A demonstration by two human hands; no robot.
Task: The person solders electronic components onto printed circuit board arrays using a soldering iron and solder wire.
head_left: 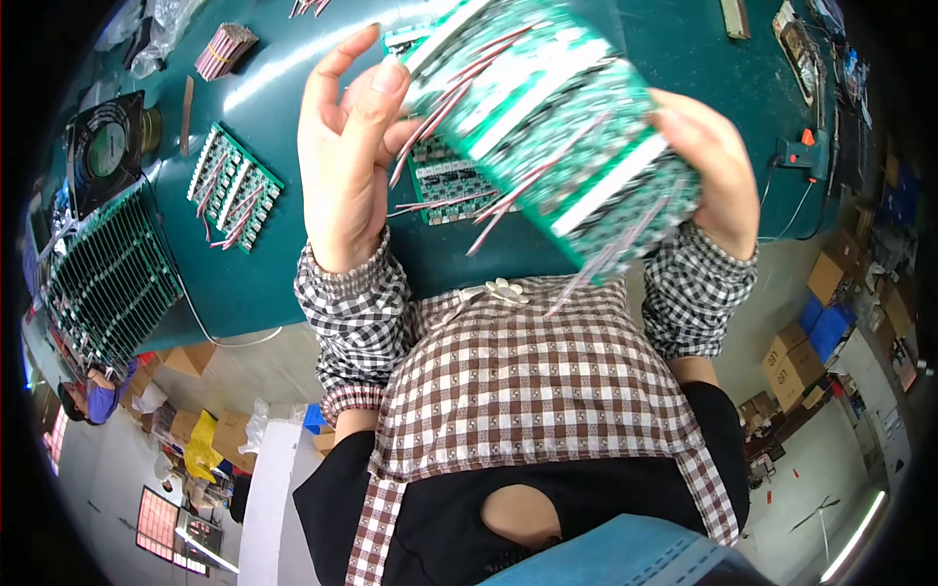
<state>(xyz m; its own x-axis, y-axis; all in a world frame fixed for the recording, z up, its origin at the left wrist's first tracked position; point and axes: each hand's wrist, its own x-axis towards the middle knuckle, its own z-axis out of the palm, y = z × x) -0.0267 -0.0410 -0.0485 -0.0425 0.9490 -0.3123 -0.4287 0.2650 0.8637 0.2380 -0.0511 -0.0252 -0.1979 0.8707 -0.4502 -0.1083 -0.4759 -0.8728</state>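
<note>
A green circuit board panel [547, 127], smeared by motion, is tilted above the table with rows of parts and white strips. Red, black and white wire leads hang off it. My right hand [718, 161] grips its right edge, the fingers partly hidden behind it. Beside its left edge is my left hand [347, 156], thumb and forefinger spread apart; its other fingers are bent near the loose wires. Under the raised panel another circuit board [449, 181] lies on the table, partly covered. A smaller board with wires [234, 190] rests to the left.
On the green table [293, 195] stand a black fan [106, 151] and a rack of upright boards [112, 278] at left. A banded wire bundle [226, 51] lies at far left. An orange-and-black tool [803, 151] with a cable sits at right. Cardboard boxes [791, 366] stand beyond.
</note>
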